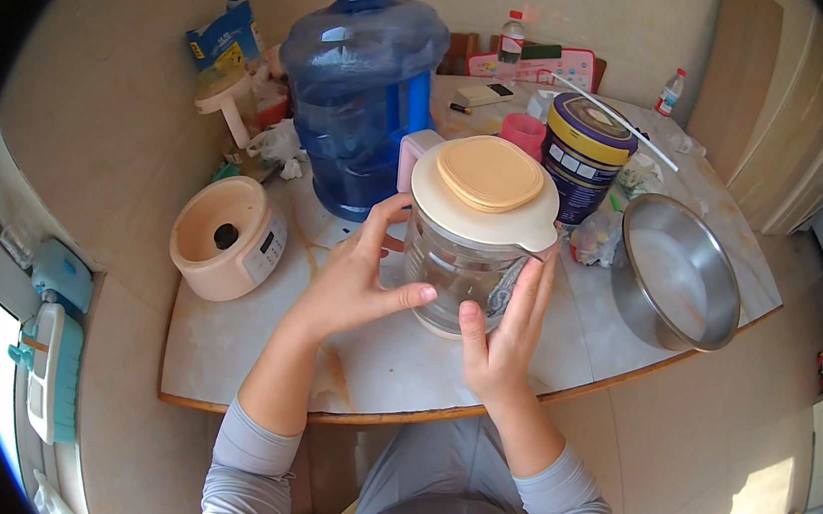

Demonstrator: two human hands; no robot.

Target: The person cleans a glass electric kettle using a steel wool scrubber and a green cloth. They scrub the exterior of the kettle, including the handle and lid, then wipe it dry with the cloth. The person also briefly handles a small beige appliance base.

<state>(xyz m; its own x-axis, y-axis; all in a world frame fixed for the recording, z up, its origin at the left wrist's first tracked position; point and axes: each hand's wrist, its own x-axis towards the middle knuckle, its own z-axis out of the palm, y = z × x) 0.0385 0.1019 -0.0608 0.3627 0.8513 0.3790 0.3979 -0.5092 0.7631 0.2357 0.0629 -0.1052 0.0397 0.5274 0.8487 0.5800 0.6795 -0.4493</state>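
A glass kettle [455,269] with a cream lid [491,175] and a pale pink handle [416,154] stands on the marble-patterned table [250,360]. My left hand [364,278] is at its left side, thumb across the front, some fingers hidden behind the glass. My right hand [509,327] rests along its right side, fingers upright below the spout. A greyish cloth-like thing [504,289] shows at the right of the glass; whether it is inside or behind, I cannot tell. The pink kettle base [229,238], with a control panel, sits apart to the left.
Behind the kettle stand a big blue water bottle [359,108], a pink cup [522,132] and a purple tub [583,162] with a white stick [617,123] across its lid. A steel basin [680,274] sits near the right edge. Plastic bags [281,142] lie at the back left.
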